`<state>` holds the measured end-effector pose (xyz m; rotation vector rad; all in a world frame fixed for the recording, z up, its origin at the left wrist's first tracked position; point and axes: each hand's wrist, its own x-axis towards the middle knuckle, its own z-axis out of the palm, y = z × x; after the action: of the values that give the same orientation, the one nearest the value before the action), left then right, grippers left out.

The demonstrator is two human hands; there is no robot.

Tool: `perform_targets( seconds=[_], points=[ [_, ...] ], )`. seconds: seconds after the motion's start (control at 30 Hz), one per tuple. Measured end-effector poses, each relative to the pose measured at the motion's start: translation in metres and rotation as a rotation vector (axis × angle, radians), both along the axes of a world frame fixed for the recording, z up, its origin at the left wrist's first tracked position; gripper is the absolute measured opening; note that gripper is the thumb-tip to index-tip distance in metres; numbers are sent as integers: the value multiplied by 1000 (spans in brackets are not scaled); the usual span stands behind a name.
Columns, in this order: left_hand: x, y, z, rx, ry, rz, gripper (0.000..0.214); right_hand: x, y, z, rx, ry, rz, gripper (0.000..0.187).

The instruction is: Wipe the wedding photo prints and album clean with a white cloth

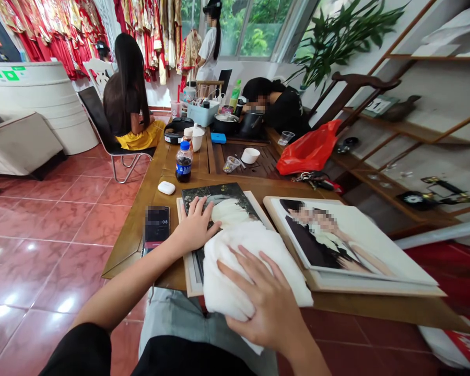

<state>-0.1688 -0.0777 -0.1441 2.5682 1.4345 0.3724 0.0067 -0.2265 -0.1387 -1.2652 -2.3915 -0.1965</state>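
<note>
The left hand (pixel 196 224) lies spread on a photo panel (pixel 223 201) on the counter (pixel 127 256), while the right hand (pixel 264 300) presses a white cloth (pixel 243 271) onto it, the 2 apart, neither clamped.

long brown wooden table (pixel 135 230) | black smartphone, lit (pixel 156 225) | white oval earbud case (pixel 166 188) | upright clear plastic bottle of dark drink, blue cap (pixel 184 163) | dark photo board, pale wooden frame (pixel 219 201) | large pale-framed couple portrait board, just beside it (pixel 360 245) | dark slatted wooden tea tray (pixel 250 164) | crumpled red plastic bag (pixel 307 149)
</note>
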Motion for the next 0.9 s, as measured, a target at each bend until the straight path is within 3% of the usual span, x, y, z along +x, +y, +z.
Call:
perform_targets(
  seconds=[0.17,0.4,0.5,0.9],
  points=[
    [0,1,1,-8,1,-5,62,-2,1,-1,-15,34,20,78],
    [1,-1,0,-9,-7,8,59,50,10,-13,92,-29,-172,64],
    [1,-1,-2,3,-15,9,59,59,12,-15,113,-56,-218,61],
    [-1,3,-2,20,14,-19,60,-3,8,2,-37,5,-51,74]
  ],
)
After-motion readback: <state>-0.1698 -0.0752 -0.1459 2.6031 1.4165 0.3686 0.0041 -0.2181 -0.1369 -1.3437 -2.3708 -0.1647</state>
